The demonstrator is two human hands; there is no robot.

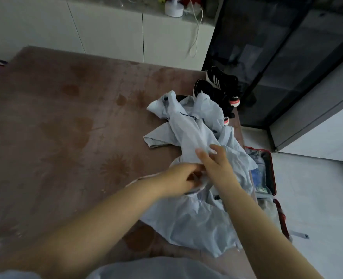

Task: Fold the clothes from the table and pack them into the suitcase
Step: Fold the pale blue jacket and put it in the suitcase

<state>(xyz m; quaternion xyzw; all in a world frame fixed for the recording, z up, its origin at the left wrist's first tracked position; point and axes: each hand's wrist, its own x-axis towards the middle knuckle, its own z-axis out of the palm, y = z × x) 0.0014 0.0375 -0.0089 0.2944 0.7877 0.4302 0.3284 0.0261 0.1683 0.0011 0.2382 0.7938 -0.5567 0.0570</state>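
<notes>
Pale blue shirt is lying crumpled on the counter, near its right edge, dark buttons showing, one sleeve trailing away from the person. Left hand is curling shut on a bunch of the shirt's fabric near its middle. Right hand is sitting just beside the left hand, thumb and fingers pinching a raised fold of the shirt. Both forearms are bare, reaching in from the near edge. Black sneakers with white stripes and pink heels are resting at the shirt's far end, one partly under the cloth. Red suitcase is lying open on the floor right of the shirt, below the counter edge, some packed items inside, details too blurry to tell. White desk fan is standing on a ledge well beyond the shirt, its cord hanging down the white cabinet front.
</notes>
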